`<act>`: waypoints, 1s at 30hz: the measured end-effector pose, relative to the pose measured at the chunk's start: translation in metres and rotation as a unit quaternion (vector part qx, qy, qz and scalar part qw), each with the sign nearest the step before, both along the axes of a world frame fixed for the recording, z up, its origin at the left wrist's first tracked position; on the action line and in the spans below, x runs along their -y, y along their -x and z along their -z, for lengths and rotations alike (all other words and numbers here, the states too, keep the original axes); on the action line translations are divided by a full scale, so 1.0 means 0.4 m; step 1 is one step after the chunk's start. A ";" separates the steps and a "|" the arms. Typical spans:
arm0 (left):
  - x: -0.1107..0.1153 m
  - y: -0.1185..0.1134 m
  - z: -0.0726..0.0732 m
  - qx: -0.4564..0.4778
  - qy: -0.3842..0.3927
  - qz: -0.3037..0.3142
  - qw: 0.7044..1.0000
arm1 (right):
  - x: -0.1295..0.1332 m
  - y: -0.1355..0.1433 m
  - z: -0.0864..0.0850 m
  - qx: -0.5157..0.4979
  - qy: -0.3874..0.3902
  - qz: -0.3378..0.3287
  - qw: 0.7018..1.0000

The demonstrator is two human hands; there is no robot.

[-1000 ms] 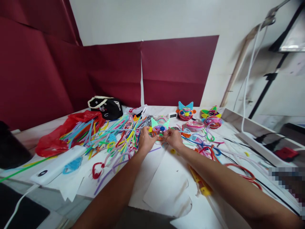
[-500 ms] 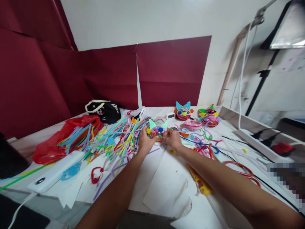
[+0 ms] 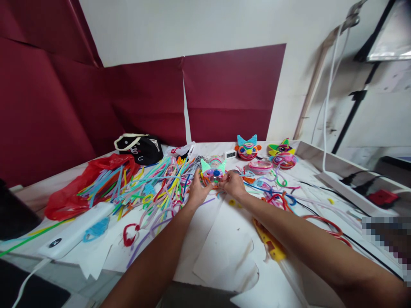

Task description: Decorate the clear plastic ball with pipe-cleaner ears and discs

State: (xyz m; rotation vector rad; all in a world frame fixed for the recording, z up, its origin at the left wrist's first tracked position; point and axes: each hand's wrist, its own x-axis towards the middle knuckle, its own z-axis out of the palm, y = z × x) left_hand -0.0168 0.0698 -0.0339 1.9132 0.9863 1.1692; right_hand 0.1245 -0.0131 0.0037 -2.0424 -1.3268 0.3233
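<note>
A small pipe-cleaner face (image 3: 213, 173) sits between both hands at mid-table, lifted just off the white paper (image 3: 224, 248) — round, w/ two mint-green pointed ears, a blue dot in the middle and pink/orange coils round it. The left hand (image 3: 196, 190) is closed on its left edge, the right hand (image 3: 233, 185) pinched on its right edge, fingertips meeting the fuzzy rim. Judging by the finished faces at the back — a blue-eared face (image 3: 247, 148) and a yellow-green face (image 3: 282, 149), both fuller and denser — this one looks partly built: ears and centre on, outer trim probably still to add. Materials are soft, fuzzy wire stems, bendy, coiled flat into discs. Left of the hands lies a big loose heap of pipe cleaners (image 3: 150, 184) in many colours, spilling from a glossy red plastic bag (image 3: 83, 184); more curled pieces (image 3: 282, 192) to the right. A yellow tool (image 3: 269, 246) lies by the right forearm, prob. a glue gun, can't tell for sure. A white power bank (image 3: 77, 229) sits near-left, a black pouch (image 3: 141, 147) behind.
</note>
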 end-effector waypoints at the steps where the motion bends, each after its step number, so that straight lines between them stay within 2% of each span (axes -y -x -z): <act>1: 0.000 0.000 0.001 0.004 0.003 0.005 1.000 | 0.001 0.000 -0.002 0.001 0.003 0.000 1.000; 16: 0.003 -0.007 0.002 0.091 0.067 0.041 0.993 | 0.015 0.005 -0.041 0.013 0.092 -0.012 0.996; 30: 0.010 -0.009 -0.002 0.138 0.115 0.052 0.982 | 0.013 -0.010 -0.043 0.020 0.129 0.004 0.991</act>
